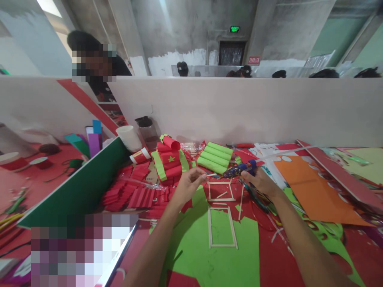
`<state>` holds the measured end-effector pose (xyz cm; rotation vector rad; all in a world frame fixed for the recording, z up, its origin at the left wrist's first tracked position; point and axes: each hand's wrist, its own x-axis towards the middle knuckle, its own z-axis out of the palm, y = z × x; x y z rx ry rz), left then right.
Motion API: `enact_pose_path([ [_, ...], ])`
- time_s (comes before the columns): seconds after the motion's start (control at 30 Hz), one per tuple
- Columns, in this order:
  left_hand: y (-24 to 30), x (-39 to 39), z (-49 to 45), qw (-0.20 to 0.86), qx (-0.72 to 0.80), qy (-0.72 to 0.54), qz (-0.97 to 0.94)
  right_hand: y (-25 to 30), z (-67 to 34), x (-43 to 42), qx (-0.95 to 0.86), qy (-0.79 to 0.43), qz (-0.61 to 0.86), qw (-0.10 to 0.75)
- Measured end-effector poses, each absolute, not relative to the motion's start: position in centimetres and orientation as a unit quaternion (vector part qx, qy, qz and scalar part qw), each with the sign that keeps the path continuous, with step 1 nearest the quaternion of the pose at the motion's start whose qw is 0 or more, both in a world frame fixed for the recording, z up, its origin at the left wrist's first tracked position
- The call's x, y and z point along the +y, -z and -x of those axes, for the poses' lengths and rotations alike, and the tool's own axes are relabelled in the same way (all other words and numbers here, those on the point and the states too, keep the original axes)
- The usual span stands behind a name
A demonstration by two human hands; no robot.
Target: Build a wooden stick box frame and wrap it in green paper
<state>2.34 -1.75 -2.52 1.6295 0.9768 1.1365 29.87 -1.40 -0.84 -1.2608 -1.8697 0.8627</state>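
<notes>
My left hand (189,184) pinches a short wooden stick (212,174) between thumb and fingers. In my right hand (263,183) is a dark blue glue gun (237,170), its nozzle pointing left, close to the stick's end. Just below both hands lies a small stick frame (222,199) with a loose stick piece inside it. Nearer to me, a larger rectangular stick frame (223,245) rests on a light green sheet (191,243). One long loose stick (241,203) lies right of the frames.
Folded red paper strips (142,198) and a red-and-green paper model (172,159) with a star stand left. Behind are green paper rolls (214,156). An orange sheet (317,191) lies right. A white partition (239,111) closes the back; a green board (80,183) stands left.
</notes>
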Motion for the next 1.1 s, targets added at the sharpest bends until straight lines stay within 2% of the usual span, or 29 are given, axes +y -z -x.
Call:
enact_pose_path([
  [0.1,2.2,-1.8,-2.5,0.418,0.404,-0.448,-0.679,0.7,-30.6,-1.2,-0.705,-0.345,0.481,0.391],
  [0.4,-1.6,-2.3,-3.8,0.272,0.372,-0.371,-0.806,-0.3,-34.2,-1.1,-0.648,-0.326,0.55,0.414],
  [0.6,-2.3,-1.9,-7.0,0.169,0.315,-0.292,-0.887,-0.1,-36.4,-1.0,-0.643,-0.274,0.61,0.375],
  [0.87,-1.8,-1.6,-10.5,0.035,0.32,-0.073,-0.944,1.8,-37.9,0.5,-0.665,-0.189,0.687,0.223],
  [1.1,-1.2,-1.9,-12.1,-0.013,0.319,-0.004,-0.948,2.6,-37.8,0.8,-0.614,-0.1,0.783,0.021],
])
